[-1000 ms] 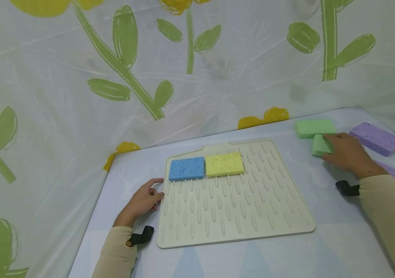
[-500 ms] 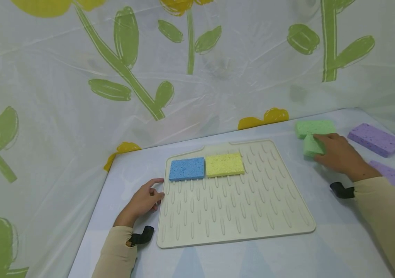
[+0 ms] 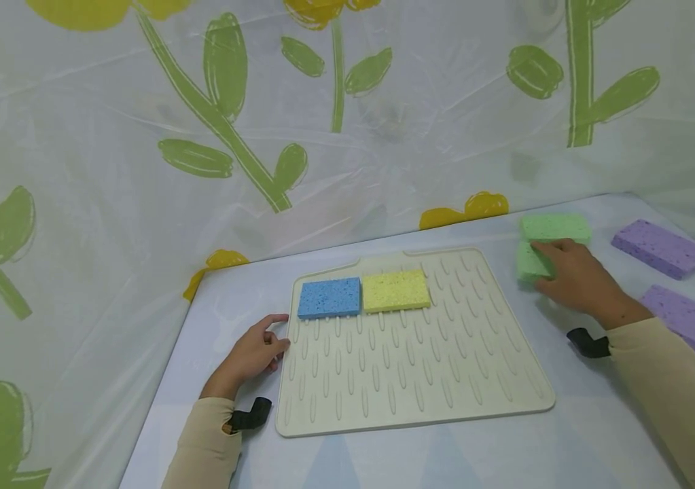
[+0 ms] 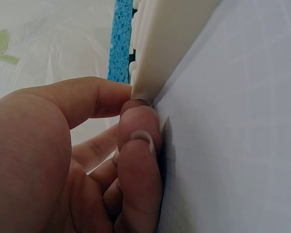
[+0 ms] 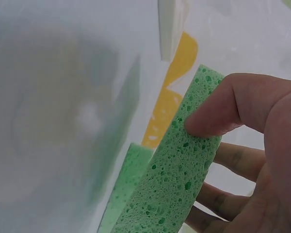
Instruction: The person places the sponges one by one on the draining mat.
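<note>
White-topped table [image 3: 231, 292] supports a flat, cream, ribbed mat [image 3: 384, 367], its left edge touched by the left hand [image 3: 249, 354], while the right hand [image 3: 578, 282] pinches a light-green, porous, block-shaped sponge [image 3: 527, 263] right of the mat's far right corner.

Is a pale desk [image 3: 420, 462]; carries a cream mat [image 3: 384, 367] mid-way, a green sponge [image 3: 556, 225] farther back, and two purple sponges [image 3: 692, 326] at right.

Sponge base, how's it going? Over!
Right hand grips one green sponge, off the mat. Left hand touches mat's left edge. In the way: nothing seen between held sponge and mat.
</note>
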The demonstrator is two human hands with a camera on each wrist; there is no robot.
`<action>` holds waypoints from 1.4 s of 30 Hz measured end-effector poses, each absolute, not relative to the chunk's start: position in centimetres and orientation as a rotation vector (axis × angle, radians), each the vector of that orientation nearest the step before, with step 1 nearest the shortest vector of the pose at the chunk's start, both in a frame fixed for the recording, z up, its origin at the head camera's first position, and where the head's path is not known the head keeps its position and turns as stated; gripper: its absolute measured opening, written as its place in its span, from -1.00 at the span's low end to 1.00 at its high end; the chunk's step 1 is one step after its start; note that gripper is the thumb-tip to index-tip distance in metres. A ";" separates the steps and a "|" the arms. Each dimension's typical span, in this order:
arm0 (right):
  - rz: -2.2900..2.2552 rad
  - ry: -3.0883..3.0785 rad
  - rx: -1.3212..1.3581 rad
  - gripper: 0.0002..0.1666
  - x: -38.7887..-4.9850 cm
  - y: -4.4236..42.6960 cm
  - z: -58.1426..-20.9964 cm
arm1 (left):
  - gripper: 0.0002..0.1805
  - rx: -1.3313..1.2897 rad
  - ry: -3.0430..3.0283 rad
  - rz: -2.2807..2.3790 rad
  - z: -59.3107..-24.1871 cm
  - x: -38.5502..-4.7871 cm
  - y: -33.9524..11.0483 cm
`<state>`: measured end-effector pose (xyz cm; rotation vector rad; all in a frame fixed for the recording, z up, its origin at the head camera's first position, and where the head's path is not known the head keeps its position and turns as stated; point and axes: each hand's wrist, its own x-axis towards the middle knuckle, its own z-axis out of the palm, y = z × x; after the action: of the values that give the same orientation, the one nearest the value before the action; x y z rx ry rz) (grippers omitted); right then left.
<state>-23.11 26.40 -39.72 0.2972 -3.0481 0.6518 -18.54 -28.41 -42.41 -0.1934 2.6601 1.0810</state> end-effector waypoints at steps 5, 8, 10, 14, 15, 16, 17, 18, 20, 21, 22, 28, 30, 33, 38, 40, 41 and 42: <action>0.620 -3.009 0.341 -0.13 -22.7 25.6 -39.6 | -0.36 -0.187 2.665 1.082 -42.4 -18.5 -28.5; 0.627 -2.982 0.373 -0.14 -22.4 25.1 -39.6 | -0.36 -0.187 2.667 1.074 -42.4 -18.5 -28.5; 0.632 -2.959 0.399 -0.15 -22.3 24.7 -39.7 | -0.36 -0.187 2.666 1.073 -42.4 -18.5 -28.5; 0.620 -2.887 0.455 -0.17 -22.0 24.0 -39.8 | -0.36 -0.183 2.664 1.076 -42.3 -18.6 -28.4; 0.617 -2.870 0.468 -0.17 -21.9 23.8 -39.8 | -0.36 -0.183 2.664 1.080 -42.3 -18.6 -28.4; 0.612 -2.856 0.479 -0.18 -21.9 23.7 -39.9 | -0.36 -0.185 2.662 1.081 -42.3 -18.6 -28.4; 0.611 -2.847 0.487 -0.18 -21.8 23.6 -39.9 | -0.35 -0.182 2.661 1.080 -42.3 -18.6 -28.5; 0.610 -2.842 0.491 -0.18 -21.8 23.4 -39.9 | -0.35 -0.181 2.659 1.080 -42.2 -18.5 -28.5; 0.614 -2.839 0.498 -0.17 -21.6 23.1 -40.0 | -0.35 -0.182 2.657 1.080 -42.2 -18.5 -28.5; 0.618 -2.838 0.502 -0.17 -21.6 23.0 -40.0 | -0.35 -0.185 2.657 1.082 -42.2 -18.5 -28.5; 0.621 -2.837 0.505 -0.17 -21.6 22.9 -40.0 | -0.35 -0.187 2.657 1.082 -42.2 -18.5 -28.5; 0.605 -2.783 0.554 -0.16 -21.3 22.2 -40.0 | -0.36 -0.185 2.665 1.078 -42.3 -18.6 -28.5; 0.602 -2.763 0.570 -0.16 -21.1 21.9 -39.9 | -0.35 -0.176 2.666 1.078 -42.4 -18.6 -28.6; 0.605 -2.752 0.593 -0.16 -21.0 21.3 -39.6 | -0.35 -0.172 2.667 1.076 -42.5 -18.5 -28.7; 0.611 -2.768 0.613 -0.17 -20.9 20.5 -39.4 | -0.36 -0.176 2.666 1.079 -42.5 -18.6 -28.7; 0.612 -2.783 0.621 -0.18 -20.9 20.2 -39.5 | -0.36 -0.177 2.663 1.082 -42.5 -18.6 -28.6; 0.610 -2.786 0.631 -0.18 -20.9 20.0 -39.6 | -0.36 -0.176 2.662 1.083 -42.5 -18.6 -28.6; 0.607 -2.790 0.639 -0.18 -20.9 19.8 -39.7 | -0.36 -0.174 2.662 1.084 -42.5 -18.6 -28.5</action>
<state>-20.91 19.80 -39.72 0.6387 -2.7903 0.6066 -18.59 -28.53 -42.50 -0.1741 2.6620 1.0835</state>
